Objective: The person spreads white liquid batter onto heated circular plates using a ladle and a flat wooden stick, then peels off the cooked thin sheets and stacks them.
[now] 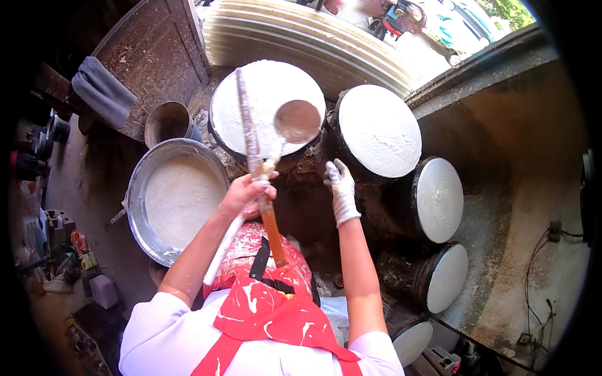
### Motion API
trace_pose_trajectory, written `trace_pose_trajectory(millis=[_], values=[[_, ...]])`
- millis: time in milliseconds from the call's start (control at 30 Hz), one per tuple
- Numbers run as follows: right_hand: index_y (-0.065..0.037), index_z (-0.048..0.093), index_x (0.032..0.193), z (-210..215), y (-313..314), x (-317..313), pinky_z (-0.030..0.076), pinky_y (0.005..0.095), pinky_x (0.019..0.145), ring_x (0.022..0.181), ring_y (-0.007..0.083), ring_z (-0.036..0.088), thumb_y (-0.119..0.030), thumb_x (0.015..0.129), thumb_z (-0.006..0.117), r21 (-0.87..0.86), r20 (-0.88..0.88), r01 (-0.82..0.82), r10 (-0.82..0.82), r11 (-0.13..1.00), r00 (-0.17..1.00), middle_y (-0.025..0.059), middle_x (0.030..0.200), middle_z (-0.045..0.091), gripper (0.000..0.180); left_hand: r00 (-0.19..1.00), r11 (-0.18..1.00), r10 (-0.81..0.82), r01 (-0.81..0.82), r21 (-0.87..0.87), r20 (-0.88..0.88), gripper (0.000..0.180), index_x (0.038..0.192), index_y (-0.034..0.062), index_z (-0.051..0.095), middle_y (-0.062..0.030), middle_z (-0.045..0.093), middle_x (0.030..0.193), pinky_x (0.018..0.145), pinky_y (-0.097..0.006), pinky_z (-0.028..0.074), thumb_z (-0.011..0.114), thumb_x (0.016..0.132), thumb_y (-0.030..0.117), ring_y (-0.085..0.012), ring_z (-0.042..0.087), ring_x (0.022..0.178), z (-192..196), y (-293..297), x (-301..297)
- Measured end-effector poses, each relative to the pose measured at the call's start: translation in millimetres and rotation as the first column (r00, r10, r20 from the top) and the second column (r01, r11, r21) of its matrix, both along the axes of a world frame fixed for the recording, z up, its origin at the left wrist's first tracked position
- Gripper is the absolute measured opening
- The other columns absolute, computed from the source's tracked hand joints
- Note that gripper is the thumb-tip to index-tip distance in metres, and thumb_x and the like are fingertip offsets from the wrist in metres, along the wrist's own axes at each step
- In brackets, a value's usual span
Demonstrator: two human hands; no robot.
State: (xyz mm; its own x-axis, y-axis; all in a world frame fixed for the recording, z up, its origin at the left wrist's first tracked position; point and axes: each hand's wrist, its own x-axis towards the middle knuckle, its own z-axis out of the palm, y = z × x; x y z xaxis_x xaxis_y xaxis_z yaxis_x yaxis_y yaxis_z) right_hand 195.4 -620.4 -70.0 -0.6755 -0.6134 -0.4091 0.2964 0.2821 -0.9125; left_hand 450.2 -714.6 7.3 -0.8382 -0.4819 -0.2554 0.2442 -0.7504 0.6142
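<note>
My bare left hand [246, 193] is closed around a ladle and a long flat stick, which cross in its grip. The ladle's round brown bowl [297, 121] hangs over the large round pot with a white top [266, 94], and its pale handle end points down toward my lap. Whitish smears coat the upper part of the stick [246, 113]; its lower end is bare orange-brown wood. My right hand [340, 188], in a white glove, is held out near a second white-topped pot [379, 131], fingers extended and holding nothing. Whether the ladle touches the white top I cannot tell.
A metal basin [134, 207] with creamy white liquid stands at left, an empty-looking bucket [168, 122] behind it. Several smaller white-topped round pots [439, 199] curve down the right side. A grey cloth [103, 91] hangs at upper left; cables [530, 282] run along the right wall.
</note>
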Motion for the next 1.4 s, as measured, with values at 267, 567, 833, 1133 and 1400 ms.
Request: trace_pose_trajectory(millis=[267, 567, 833, 1133, 1400], values=[[0.006, 0.049, 0.118, -87, -152, -41, 0.045, 0.0326, 0.083, 0.094, 0.0242, 0.056, -0.024, 0.066, 0.08, 0.318, -0.373, 0.307, -0.18, 0.897, 0.91, 0.0178, 0.108, 0.059, 0.068, 0.896, 0.894, 0.427, -0.438, 0.094, 0.118, 0.046, 0.126, -0.0042, 0.038, -0.0123, 0.059, 0.083, 0.029, -0.015, 0.031, 0.053, 0.089, 0.019, -0.0016, 0.036, 0.033, -16, -28, 126], [0.001, 0.062, 0.087, -35, -177, -30, 0.045, 0.0286, 0.068, 0.068, 0.0134, 0.052, -0.019, 0.074, 0.075, 0.02, -0.273, 0.277, -0.262, 0.961, 0.926, 0.0043, 0.079, 0.062, 0.027, 0.867, 0.84, 0.498, -0.481, 0.252, -0.002, 0.048, 0.128, -0.004, 0.035, -0.0101, 0.059, 0.085, 0.029, -0.013, 0.03, 0.052, 0.091, 0.022, -0.001, 0.037, 0.034, -23, -50, 142], [0.0, 0.062, 0.101, -69, -173, -16, 0.046, 0.0281, 0.073, 0.077, 0.0148, 0.056, -0.019, 0.075, 0.075, 0.06, -0.151, 0.334, -0.322, 0.941, 0.934, 0.0049, 0.094, 0.064, 0.034, 0.866, 0.833, 0.5, -0.481, 0.274, 0.0, 0.049, 0.13, -0.0042, 0.033, -0.0095, 0.057, 0.086, 0.029, -0.013, 0.03, 0.05, 0.092, 0.022, -0.0007, 0.037, 0.035, -24, -63, 139], [-0.008, 0.057, 0.105, -26, -188, -13, 0.052, 0.0436, 0.069, 0.082, 0.0241, 0.061, -0.009, 0.072, 0.073, 0.158, 0.17, 0.191, -0.217, 0.969, 0.961, 0.0056, 0.095, 0.062, 0.037, 0.855, 0.828, 0.519, -0.5, 0.253, -0.011, 0.049, 0.13, -0.0043, 0.033, -0.0086, 0.056, 0.085, 0.029, -0.013, 0.03, 0.05, 0.092, 0.02, -0.0006, 0.038, 0.035, -18, -67, 133], [-0.005, 0.052, 0.111, 47, -237, -27, 0.056, 0.0416, 0.066, 0.081, 0.0258, 0.063, -0.005, 0.075, 0.069, 0.1, 0.129, 0.061, -0.074, 0.993, 0.989, 0.0099, 0.098, 0.062, 0.04, 0.837, 0.816, 0.545, -0.514, 0.265, -0.053, 0.05, 0.131, -0.0047, 0.031, -0.0088, 0.055, 0.084, 0.028, -0.013, 0.031, 0.05, 0.091, 0.018, -0.0014, 0.038, 0.034, -7, -66, 128]])
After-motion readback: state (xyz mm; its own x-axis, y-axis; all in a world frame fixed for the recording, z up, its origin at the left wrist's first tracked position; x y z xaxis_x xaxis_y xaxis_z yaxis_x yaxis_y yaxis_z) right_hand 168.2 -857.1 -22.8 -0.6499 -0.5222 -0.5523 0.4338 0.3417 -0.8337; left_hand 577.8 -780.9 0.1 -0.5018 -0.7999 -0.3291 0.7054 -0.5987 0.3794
